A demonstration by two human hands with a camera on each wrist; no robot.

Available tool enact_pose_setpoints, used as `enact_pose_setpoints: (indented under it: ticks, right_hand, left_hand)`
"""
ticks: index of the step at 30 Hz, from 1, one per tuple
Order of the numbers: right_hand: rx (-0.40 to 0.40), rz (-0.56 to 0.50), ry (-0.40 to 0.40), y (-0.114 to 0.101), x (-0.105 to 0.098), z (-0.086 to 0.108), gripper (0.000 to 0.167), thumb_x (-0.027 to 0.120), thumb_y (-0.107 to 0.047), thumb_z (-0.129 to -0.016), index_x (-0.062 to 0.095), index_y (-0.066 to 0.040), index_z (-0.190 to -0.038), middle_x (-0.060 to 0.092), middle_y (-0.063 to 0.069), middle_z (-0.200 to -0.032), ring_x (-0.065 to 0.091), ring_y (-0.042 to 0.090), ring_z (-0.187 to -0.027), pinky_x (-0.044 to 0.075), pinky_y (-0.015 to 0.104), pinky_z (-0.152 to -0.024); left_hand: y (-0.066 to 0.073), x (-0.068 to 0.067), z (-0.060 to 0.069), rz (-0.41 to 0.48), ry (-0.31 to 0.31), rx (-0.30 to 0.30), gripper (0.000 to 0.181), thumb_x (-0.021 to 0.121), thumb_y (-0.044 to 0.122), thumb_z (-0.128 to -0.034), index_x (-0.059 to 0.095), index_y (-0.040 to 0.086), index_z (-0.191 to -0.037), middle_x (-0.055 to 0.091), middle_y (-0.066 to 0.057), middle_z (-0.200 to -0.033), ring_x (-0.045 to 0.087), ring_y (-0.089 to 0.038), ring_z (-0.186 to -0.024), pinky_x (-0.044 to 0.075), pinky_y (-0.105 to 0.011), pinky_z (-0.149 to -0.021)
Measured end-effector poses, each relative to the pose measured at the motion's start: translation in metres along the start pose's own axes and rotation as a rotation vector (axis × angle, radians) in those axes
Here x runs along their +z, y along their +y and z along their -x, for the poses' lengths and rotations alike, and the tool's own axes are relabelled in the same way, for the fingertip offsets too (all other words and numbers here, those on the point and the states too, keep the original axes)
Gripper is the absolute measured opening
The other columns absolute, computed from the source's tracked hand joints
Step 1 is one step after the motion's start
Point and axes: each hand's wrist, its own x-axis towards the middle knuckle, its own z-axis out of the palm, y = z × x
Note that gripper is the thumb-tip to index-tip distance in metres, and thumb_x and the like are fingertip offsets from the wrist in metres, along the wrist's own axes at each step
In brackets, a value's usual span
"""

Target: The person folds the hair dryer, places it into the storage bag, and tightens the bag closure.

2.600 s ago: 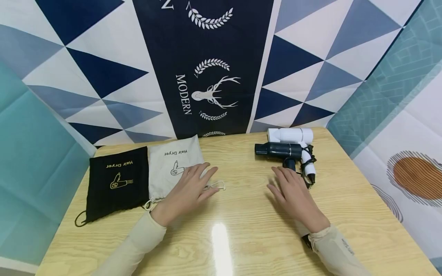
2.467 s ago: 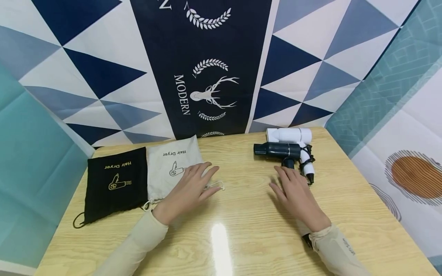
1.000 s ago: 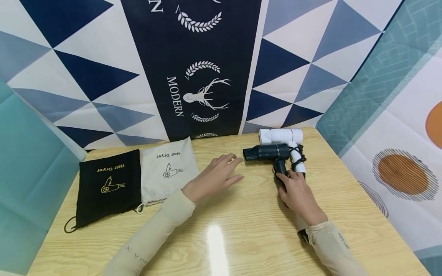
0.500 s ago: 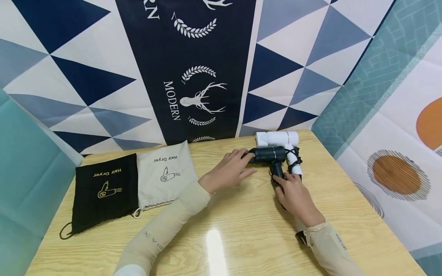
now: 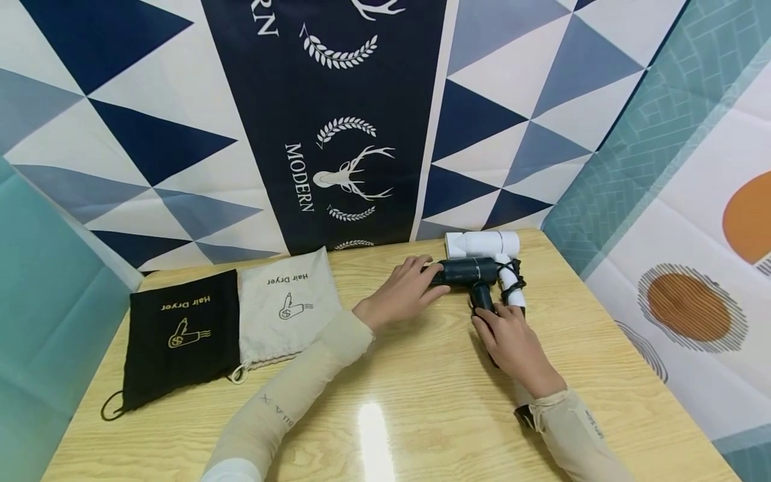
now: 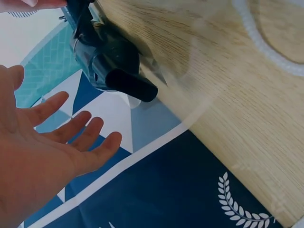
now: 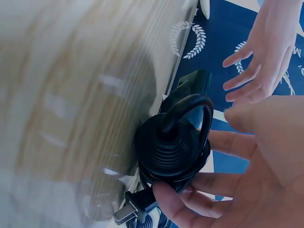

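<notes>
A black hair dryer (image 5: 466, 271) lies on the wooden table at the right, its nozzle pointing left. My right hand (image 5: 515, 345) grips its handle; in the right wrist view, the fingertips (image 7: 166, 192) curl against the handle's end beside the looped cord and plug (image 7: 142, 202). My left hand (image 5: 400, 291) is beside the nozzle in the head view, fingers loosely spread. In the left wrist view those fingers (image 6: 92, 130) stand apart from the nozzle (image 6: 130, 85). Just behind lies a white hair dryer (image 5: 482, 243) with a black cord wound on its handle.
At the left of the table (image 5: 313, 428), a black drawstring pouch (image 5: 207, 365) and an off-white one (image 5: 259, 281) lie side by side, both printed "Hair Dryer". A patterned cloth wall (image 5: 470, 134) rises directly behind the dryers; further cloth stands at both sides.
My left hand has moved right, from over the off-white pouch to the black dryer's nozzle. My right hand has come forward and taken hold of the handle. The view has shifted slightly right.
</notes>
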Motion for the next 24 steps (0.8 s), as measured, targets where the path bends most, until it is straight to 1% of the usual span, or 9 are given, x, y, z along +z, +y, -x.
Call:
enact_pose_setpoints:
  ticks: [2,6,10,14,18,21,24]
  right_hand:
    - [0.003,-0.007,0.003,0.001,-0.001,0.001,0.030,0.057,-0.022,-0.103,0.071,0.001,-0.116,0.063,0.032,-0.116,0.054,0.048,-0.103,0.049,0.062,-0.082]
    - [-0.001,-0.015,0.010,0.002,-0.001,0.002,0.028,0.059,-0.020,-0.102,0.071,0.000,-0.117,0.064,0.031,-0.116,0.055,0.046,-0.101,0.050,0.062,-0.081]
    - [-0.005,-0.005,0.009,0.002,0.001,0.001,0.028,0.059,-0.019,-0.101,0.071,0.000,-0.118,0.064,0.030,-0.113,0.056,0.045,-0.099,0.051,0.060,-0.079]
    - [-0.018,0.018,-0.001,0.002,0.002,0.002,0.027,0.060,-0.018,-0.100,0.071,-0.001,-0.119,0.064,0.029,-0.113,0.056,0.044,-0.096,0.051,0.059,-0.076]
    - [-0.037,0.041,-0.015,0.002,0.002,0.003,0.027,0.061,-0.017,-0.100,0.070,-0.002,-0.120,0.064,0.029,-0.114,0.055,0.042,-0.094,0.052,0.057,-0.076]
    - [-0.038,0.054,-0.024,0.003,0.002,0.002,0.027,0.061,-0.018,-0.100,0.069,-0.002,-0.121,0.063,0.028,-0.114,0.055,0.042,-0.095,0.052,0.056,-0.076]
    - [-0.030,0.056,-0.028,0.003,0.001,0.002,0.028,0.061,-0.018,-0.100,0.069,-0.003,-0.122,0.063,0.029,-0.116,0.055,0.044,-0.099,0.052,0.058,-0.078]
  left_hand:
    - [0.000,0.002,-0.006,0.015,0.011,0.000,0.063,0.032,0.057,-0.1036,0.042,0.014,-0.149,0.038,-0.013,-0.151,0.038,-0.029,-0.137,0.038,-0.051,-0.106]
    - [0.002,0.006,-0.015,0.030,0.015,-0.031,0.065,0.032,0.058,-0.1031,0.035,0.017,-0.153,0.038,-0.011,-0.151,0.037,-0.027,-0.137,0.038,-0.049,-0.105]
    - [0.003,0.011,-0.022,0.019,-0.011,-0.045,0.067,0.032,0.058,-0.1030,0.031,0.017,-0.155,0.035,-0.012,-0.153,0.035,-0.028,-0.140,0.037,-0.049,-0.107]
    - [0.002,0.015,-0.026,0.043,-0.030,-0.033,0.067,0.034,0.056,-0.1035,0.032,0.013,-0.155,0.030,-0.016,-0.156,0.031,-0.030,-0.144,0.034,-0.050,-0.111]
    - [0.000,0.019,-0.033,0.063,-0.050,-0.033,0.067,0.035,0.053,-0.1049,0.030,0.010,-0.155,0.026,-0.018,-0.159,0.025,-0.029,-0.148,0.028,-0.049,-0.116]
    - [0.000,0.022,-0.040,0.079,-0.066,-0.055,0.067,0.034,0.052,-0.1053,0.027,0.009,-0.156,0.025,-0.017,-0.160,0.024,-0.028,-0.148,0.027,-0.049,-0.117]
    - [0.001,0.028,-0.047,0.094,-0.088,-0.089,0.068,0.033,0.054,-0.1050,0.026,0.010,-0.157,0.029,-0.017,-0.158,0.029,-0.028,-0.146,0.027,-0.047,-0.117]
